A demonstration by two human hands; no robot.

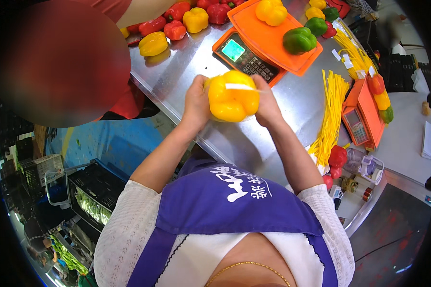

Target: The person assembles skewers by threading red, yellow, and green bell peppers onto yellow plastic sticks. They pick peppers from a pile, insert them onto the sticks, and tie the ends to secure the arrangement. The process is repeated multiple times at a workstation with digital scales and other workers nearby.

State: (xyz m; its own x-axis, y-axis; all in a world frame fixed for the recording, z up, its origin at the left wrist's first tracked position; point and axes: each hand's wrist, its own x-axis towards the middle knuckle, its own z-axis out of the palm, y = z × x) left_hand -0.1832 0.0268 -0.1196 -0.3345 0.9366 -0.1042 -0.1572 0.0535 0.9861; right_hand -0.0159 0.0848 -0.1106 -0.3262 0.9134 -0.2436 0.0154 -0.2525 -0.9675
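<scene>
Between left hand (197,99) and right hand (268,104): yellow pepper (233,102), gripped from both sides.

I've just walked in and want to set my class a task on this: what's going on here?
A person's left hand and right hand hold a large yellow pepper over a metal table, with a pale strip across it. Beyond, an orange scale carries another yellow pepper and a green pepper. Red and yellow peppers lie to the left; long yellow strips lie to the right.
</scene>
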